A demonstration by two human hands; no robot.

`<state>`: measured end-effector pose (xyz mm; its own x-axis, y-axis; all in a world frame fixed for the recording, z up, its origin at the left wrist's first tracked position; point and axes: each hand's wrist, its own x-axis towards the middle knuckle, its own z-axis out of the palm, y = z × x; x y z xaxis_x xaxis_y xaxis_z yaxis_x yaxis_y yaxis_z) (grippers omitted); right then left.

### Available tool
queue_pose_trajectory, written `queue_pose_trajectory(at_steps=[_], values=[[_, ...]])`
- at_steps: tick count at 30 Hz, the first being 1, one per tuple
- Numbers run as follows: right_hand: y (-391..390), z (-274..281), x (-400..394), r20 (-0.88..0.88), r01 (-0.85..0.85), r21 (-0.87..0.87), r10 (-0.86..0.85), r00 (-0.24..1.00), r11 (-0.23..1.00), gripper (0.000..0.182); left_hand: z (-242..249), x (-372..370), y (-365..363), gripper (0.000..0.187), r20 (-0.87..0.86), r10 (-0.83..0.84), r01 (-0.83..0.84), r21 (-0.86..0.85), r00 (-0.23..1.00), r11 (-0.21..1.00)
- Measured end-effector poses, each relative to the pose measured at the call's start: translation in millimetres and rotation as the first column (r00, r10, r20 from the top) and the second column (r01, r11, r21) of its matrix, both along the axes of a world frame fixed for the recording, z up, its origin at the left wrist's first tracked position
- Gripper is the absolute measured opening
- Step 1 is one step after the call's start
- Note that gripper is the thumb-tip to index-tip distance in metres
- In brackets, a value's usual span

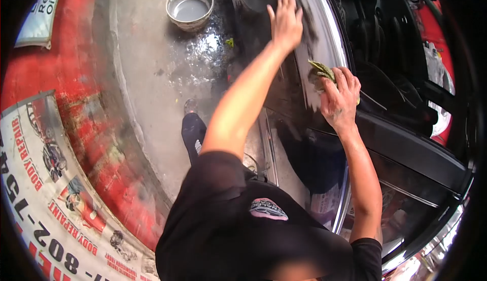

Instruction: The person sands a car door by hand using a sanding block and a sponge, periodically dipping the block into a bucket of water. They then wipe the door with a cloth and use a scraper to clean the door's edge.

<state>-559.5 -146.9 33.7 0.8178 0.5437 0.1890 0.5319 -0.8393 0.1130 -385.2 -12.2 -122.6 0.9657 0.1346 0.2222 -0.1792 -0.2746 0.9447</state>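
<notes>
My left hand (286, 26) lies flat on the dark car panel (286, 73), its fingers spread and nothing held. Lower and to the right, my right hand (341, 95) is closed around a green and yellowish scrubbing pad (322, 71), pressed near the panel's edge by the window. Most of the pad is hidden under my fingers. Grey, cloudy smears and darker wet patches mark the panel around both hands. A bright trim strip (332, 14) runs along its window side.
A round tub (189, 8) of greyish water stands on the wet concrete floor (152, 78). My foot (190, 106) is beside the car. Left of me are a red wall (76, 78) and a printed banner (66, 205). The car's dark interior (380, 42) shows at right.
</notes>
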Motion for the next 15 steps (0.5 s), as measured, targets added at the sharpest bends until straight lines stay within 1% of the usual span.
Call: queue_pose_trajectory(at_steps=[1, 2, 4, 6, 7, 8, 9, 10, 11, 12, 13, 14, 15], values=[[0.7, 1.0, 1.4, 0.006, -0.005, -0.002, 0.005, 1.000, 1.000, 0.032, -4.4, 22.0, 2.9, 0.062, -0.032, 0.000, 0.001, 0.029, 0.999, 1.000], [0.7, 1.7, 1.8, 0.013, -0.008, 0.003, 0.008, 1.000, 1.000, 0.032, -3.5, 13.3, -0.6, 0.062, -0.030, 0.005, -0.004, 0.028, 1.000, 1.000], [0.5, 0.9, 2.8, 0.030, -0.016, 0.017, 0.015, 0.999, 1.000, 0.032, -1.5, -28.3, -13.3, 0.063, 0.028, 0.010, -0.012, 0.074, 1.000, 0.997], [-0.9, 0.0, 1.5, 0.015, -0.014, 0.015, 0.014, 1.000, 1.000, 0.032, -1.2, -120.4, -29.8, 0.077, 0.120, -0.092, 0.079, 0.104, 0.988, 0.991], [-1.0, -0.2, 3.8, 0.021, -0.011, 0.015, 0.010, 1.000, 1.000, 0.032, -4.8, -152.6, -44.7, 0.081, 0.052, -0.120, 0.119, 0.019, 0.991, 0.993], [-1.3, -0.1, 4.3, 0.006, -0.005, 0.008, 0.005, 1.000, 1.000, 0.032, -8.1, -152.1, -44.0, 0.077, 0.062, -0.124, 0.122, 0.035, 0.990, 0.992], [-2.8, 0.5, 2.7, -0.019, -0.003, -0.004, 0.003, 1.000, 1.000, 0.033, -12.5, -135.4, -36.7, 0.073, 0.113, -0.114, 0.107, 0.060, 0.987, 0.992], [-2.5, 0.4, 4.3, -0.021, -0.006, -0.007, 0.006, 1.000, 1.000, 0.033, -16.2, -100.3, -26.0, 0.069, 0.165, -0.101, 0.087, 0.090, 0.981, 0.992], [-0.9, 0.6, 4.9, -0.011, -0.004, -0.008, 0.004, 1.000, 1.000, 0.033, -17.2, -55.2, -19.7, 0.062, 0.161, -0.017, 0.008, 0.057, 0.987, 0.998], [0.2, 0.9, 2.3, -0.005, -0.002, -0.012, 0.002, 1.000, 1.000, 0.034, -9.5, -10.5, -9.0, 0.058, 0.078, 0.023, -0.024, 0.004, 0.997, 1.000], [-0.1, 0.5, 2.4, 0.003, -0.014, -0.005, 0.014, 1.000, 1.000, 0.035, -7.7, 21.0, -0.4, 0.057, 0.040, 0.049, -0.048, -0.017, 0.998, 0.999], [-0.5, 1.3, 1.4, -0.002, -0.021, -0.008, 0.021, 1.000, 1.000, 0.035, -10.1, 36.1, 1.2, 0.059, 0.015, 0.040, -0.040, 0.024, 0.999, 0.999], [0.3, 1.9, 0.7, -0.004, -0.019, -0.007, 0.019, 1.000, 1.000, 0.034, -5.8, 23.2, -1.6, 0.061, 0.011, 0.042, -0.042, 0.023, 0.999, 0.999]])
